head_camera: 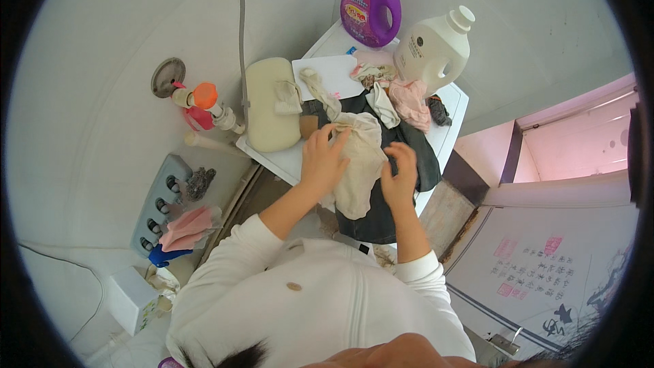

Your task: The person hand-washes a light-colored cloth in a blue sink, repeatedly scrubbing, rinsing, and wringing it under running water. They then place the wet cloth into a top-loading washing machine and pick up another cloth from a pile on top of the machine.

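Note:
A cream cloth garment [360, 163] lies spread over dark jeans-like clothing [367, 225] on a white surface. My left hand [323, 161] is at the cream garment's left side, with its fingers apart and their tips on the upper edge. At the right edge, my right hand [400, 176] has its fingers bent; whether it pinches the fabric is unclear. Close above lie a cream sock [322, 89], a white sock [382, 106] and a pink garment [410, 102]. Another pale sock [288, 97] rests on a cream, rounded lid-like object [268, 128].
A purple detergent bottle [365, 10] and a white jug [434, 48] stand at the back. A white board [327, 74] lies before them. Left are a pipe valve with an orange cap [205, 95] and a grey wall rack [161, 204]. A dark sock [439, 111] lies near the right edge.

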Demonstrator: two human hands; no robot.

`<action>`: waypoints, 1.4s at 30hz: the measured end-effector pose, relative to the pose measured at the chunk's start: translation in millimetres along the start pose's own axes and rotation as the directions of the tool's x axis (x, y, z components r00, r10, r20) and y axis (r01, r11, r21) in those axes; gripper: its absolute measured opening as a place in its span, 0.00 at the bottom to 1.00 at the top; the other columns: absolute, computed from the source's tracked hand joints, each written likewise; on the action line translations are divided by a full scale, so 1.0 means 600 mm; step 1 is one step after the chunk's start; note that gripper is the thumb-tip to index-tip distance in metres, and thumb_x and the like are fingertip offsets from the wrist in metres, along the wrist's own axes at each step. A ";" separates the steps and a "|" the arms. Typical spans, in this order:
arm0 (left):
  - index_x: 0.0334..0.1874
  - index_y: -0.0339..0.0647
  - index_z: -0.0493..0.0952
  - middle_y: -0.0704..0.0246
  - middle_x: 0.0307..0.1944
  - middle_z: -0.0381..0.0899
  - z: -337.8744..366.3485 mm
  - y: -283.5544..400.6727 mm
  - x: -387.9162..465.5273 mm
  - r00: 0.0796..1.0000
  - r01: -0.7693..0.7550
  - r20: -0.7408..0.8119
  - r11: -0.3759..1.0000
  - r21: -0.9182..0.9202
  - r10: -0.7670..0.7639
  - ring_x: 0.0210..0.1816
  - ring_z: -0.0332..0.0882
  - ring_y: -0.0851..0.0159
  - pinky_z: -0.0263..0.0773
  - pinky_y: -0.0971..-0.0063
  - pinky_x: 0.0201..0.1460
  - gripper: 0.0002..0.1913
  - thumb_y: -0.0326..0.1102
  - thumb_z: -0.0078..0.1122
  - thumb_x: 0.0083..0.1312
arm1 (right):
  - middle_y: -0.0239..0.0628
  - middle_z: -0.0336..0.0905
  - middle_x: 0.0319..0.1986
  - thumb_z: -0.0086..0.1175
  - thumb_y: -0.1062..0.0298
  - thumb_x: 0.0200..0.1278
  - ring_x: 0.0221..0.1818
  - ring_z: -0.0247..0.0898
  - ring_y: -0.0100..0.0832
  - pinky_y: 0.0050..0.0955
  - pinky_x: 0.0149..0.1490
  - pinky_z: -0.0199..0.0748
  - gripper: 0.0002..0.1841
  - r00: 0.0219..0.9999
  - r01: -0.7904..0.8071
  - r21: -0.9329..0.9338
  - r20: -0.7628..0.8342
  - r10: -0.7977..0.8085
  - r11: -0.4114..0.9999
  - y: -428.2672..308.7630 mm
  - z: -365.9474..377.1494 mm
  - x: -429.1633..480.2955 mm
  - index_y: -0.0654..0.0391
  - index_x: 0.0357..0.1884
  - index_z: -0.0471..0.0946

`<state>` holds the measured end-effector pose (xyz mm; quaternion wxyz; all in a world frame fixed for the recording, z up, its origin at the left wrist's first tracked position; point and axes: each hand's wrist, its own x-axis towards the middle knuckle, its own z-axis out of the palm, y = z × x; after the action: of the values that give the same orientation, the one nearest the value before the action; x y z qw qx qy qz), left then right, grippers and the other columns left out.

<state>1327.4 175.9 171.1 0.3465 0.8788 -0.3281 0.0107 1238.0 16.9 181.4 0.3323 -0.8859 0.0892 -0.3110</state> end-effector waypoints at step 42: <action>0.45 0.45 0.74 0.65 0.41 0.75 0.195 0.094 0.245 0.851 -0.525 0.105 0.824 0.213 0.515 0.45 0.73 0.56 0.67 0.63 0.45 0.19 0.38 0.66 0.49 | 0.39 0.77 0.27 0.53 0.77 0.54 0.30 0.74 0.31 0.26 0.37 0.71 0.07 0.577 -0.750 0.058 -0.432 0.694 0.659 0.031 -0.210 -0.399 0.64 0.35 0.79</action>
<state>1385.4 -10.6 152.6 0.2172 0.7907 -0.5587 0.1243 972.5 22.7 125.3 0.3437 -0.7035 0.5314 -0.3233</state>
